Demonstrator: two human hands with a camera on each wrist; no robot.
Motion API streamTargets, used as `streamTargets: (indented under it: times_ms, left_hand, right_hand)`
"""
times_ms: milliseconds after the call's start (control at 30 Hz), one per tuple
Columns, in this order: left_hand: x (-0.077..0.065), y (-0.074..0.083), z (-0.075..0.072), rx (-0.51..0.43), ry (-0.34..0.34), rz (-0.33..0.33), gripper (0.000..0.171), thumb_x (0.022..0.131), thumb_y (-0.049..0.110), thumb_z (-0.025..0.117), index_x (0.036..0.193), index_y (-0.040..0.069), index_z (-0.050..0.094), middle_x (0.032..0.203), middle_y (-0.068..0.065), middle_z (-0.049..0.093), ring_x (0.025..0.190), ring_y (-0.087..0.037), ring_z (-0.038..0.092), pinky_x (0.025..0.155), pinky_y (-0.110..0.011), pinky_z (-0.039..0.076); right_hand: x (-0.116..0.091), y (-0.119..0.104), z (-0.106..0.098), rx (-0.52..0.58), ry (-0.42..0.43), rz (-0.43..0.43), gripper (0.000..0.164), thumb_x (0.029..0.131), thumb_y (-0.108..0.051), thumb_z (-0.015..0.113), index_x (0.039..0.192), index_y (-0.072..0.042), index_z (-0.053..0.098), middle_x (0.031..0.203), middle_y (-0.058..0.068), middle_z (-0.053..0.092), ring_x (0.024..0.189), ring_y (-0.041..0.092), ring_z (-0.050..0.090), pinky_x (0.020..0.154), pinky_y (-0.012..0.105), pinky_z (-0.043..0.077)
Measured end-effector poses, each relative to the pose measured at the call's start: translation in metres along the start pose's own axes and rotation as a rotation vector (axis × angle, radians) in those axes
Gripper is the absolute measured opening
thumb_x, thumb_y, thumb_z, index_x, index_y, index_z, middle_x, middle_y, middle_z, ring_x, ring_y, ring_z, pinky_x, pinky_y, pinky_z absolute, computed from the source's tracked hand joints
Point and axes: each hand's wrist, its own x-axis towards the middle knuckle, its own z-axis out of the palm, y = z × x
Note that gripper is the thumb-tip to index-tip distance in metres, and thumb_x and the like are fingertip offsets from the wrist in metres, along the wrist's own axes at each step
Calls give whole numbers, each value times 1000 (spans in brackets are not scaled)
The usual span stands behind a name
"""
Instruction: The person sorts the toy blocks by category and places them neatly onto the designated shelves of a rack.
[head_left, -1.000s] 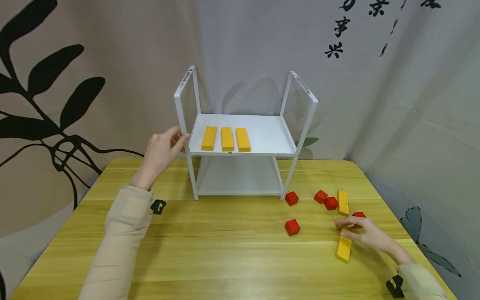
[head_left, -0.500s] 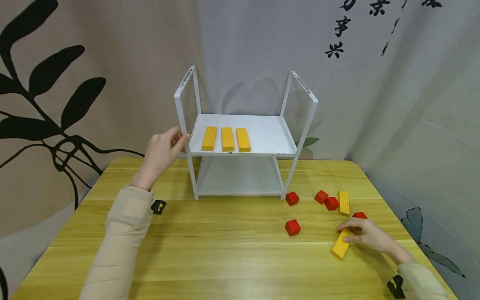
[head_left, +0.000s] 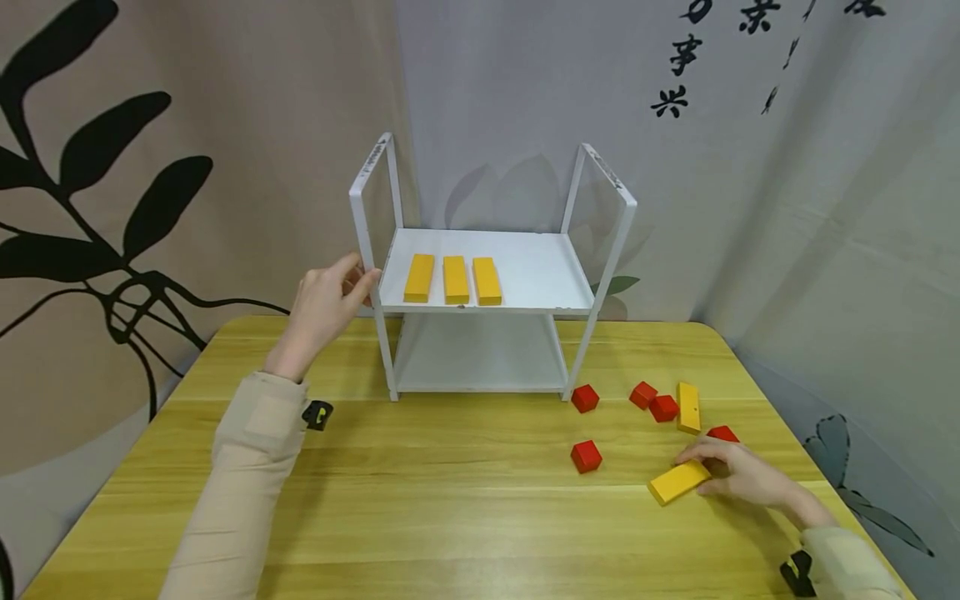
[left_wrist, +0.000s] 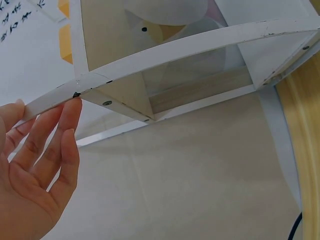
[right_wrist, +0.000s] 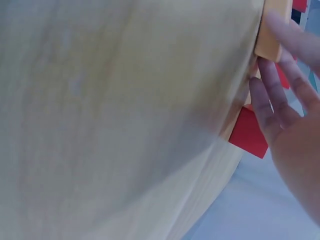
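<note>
A white two-tier shelf (head_left: 540,267) stands at the back of the table, with three yellow blocks (head_left: 455,279) side by side on its upper tier. My left hand (head_left: 326,304) holds the shelf's left front post; in the left wrist view the thumb and fingers (left_wrist: 70,115) lie on opposite sides of the white bar (left_wrist: 135,60). At the right, my right hand (head_left: 738,475) pinches one end of a yellow block (head_left: 677,482) low over the table, its long side slanting toward the left. The right wrist view shows that block (right_wrist: 274,30) between thumb and fingers.
Several red cubes lie on the wooden table (head_left: 450,500): one by the shelf's right foot (head_left: 585,398), one nearer the front (head_left: 586,456), a pair (head_left: 663,407) beside another yellow block (head_left: 687,407), and one partly behind my right hand (head_left: 723,434). A curtain hangs behind.
The yellow block in my right hand has turned from nearly lengthwise to slanting sideways, its free end swinging left. My left hand and the shelf stay in place.
</note>
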Motion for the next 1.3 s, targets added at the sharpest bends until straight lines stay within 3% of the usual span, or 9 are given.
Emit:
streamTargets:
  times_ms: [267,400,800,1133,1300]
  left_hand:
    - [0,-1,2,11,-3,-6,33,100,33,48,90,3,57,74,-15,70,64,-27,63,55,-30,39]
    - [0,-1,2,7,-1,0,33,100,33,48,90,3,57,73,-15,70,64,-27,63,55,-30,39]
    - [0,0,2,5,2,-8,33,100,33,48,90,3,57,75,-15,70,65,-27,64,55,-29,39]
    - [0,-1,2,-4,-7,3,34,100,34,47,91,3,58,75,-16,70,65,-28,64,56,-30,40]
    - [0,-1,1,-8,-5,2,34,100,34,47,91,3,58,75,-17,70,64,-28,63,55,-30,39]
  right_hand:
    - [2,-5,5,-167,73,102,34,78,-21,77,109,-13,67,102,1,64,87,-3,49,74,18,45]
    - [4,-9,9,-222,129,127,35,77,-22,78,110,-15,67,104,-2,66,92,-7,51,76,17,46]
    - [32,-37,13,-324,386,-27,42,71,-4,80,109,-14,66,103,-4,63,84,-3,53,70,23,49]
    - [85,-75,23,-316,609,-195,43,62,6,82,102,-7,69,97,5,64,72,3,48,64,11,40]
    - [109,-98,25,-307,701,-213,42,64,4,82,102,-7,70,97,6,65,73,3,49,63,10,40]
